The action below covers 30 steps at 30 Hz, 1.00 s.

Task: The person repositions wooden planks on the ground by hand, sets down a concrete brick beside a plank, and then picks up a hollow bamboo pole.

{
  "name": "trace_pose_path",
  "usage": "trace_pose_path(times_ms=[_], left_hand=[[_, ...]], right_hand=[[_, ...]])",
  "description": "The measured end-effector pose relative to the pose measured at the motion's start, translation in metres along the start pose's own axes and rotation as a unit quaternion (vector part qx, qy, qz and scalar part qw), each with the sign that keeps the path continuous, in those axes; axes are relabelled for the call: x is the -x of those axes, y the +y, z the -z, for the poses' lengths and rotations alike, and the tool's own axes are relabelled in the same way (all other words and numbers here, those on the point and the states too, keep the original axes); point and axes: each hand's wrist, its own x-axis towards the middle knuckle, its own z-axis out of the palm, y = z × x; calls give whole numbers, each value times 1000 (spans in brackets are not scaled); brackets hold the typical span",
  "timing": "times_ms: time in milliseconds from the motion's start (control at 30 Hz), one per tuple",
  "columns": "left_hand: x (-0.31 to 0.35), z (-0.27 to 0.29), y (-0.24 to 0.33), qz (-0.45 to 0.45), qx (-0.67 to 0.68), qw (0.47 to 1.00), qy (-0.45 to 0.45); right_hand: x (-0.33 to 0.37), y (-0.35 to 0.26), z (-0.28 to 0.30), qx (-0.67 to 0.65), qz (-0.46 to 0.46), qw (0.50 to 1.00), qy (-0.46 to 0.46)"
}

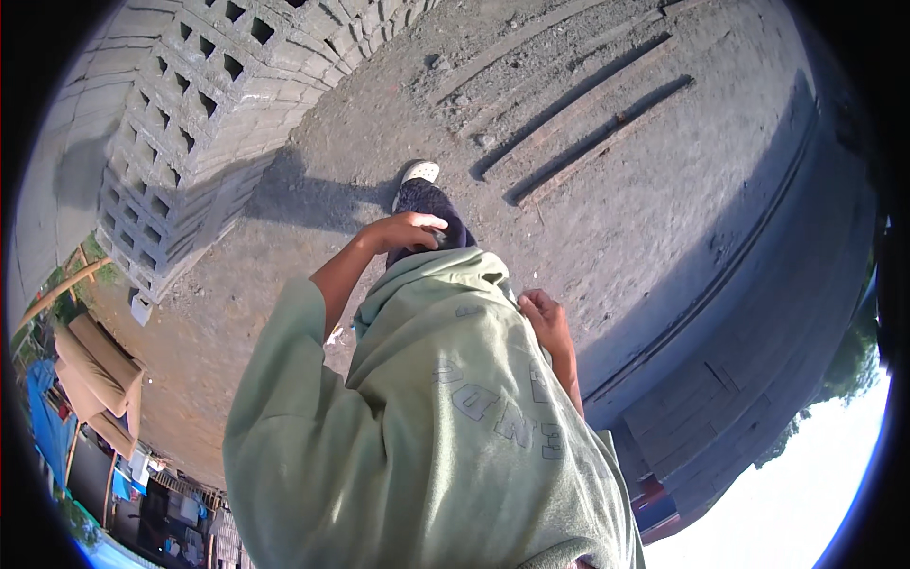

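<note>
My left hand [406, 231] is in front of my dark trousers [431, 201], just beyond the hem of my light green shirt [427, 379]. Its fingers curl round a small dark thing [438, 237] that I cannot make out. On the other side, my right hand [545, 321] hangs beside the shirt's edge with its fingers curled in. Whether anything is inside that hand is hidden. One white shoe [421, 172] with holes shows on the ground ahead of my leg.
Grey hollow blocks [180, 123] are stacked high at the left. Two long narrow strips [607, 137] lie on the grey dirt ground ahead. Tan padded furniture [95, 370] and a blue tarp [47, 408] are at the lower left. A dark shadowed strip [739, 275] runs along the right.
</note>
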Motion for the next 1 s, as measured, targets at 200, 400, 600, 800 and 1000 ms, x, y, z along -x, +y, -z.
trace_pose_path(times_ms=[200, 400, 600, 800, 1000], left_hand=[[-26, 0, -13, -71, -322, 938, 109], [-75, 2, -57, -31, -401, 870, 284], [-80, 1, -42, 73, -334, 917, 203], [31, -23, -20, 41, -354, 905, 230], [101, -49, 4, 136, -135, 941, 279]], right_hand=[[49, 163, -20, -13, -163, 979, 122], [66, 168, -38, -36, -201, 970, 128], [55, 172, -47, -72, -176, 971, 142], [45, 191, -52, -117, -140, 969, 166], [46, 223, -58, -162, -103, 966, 174]])
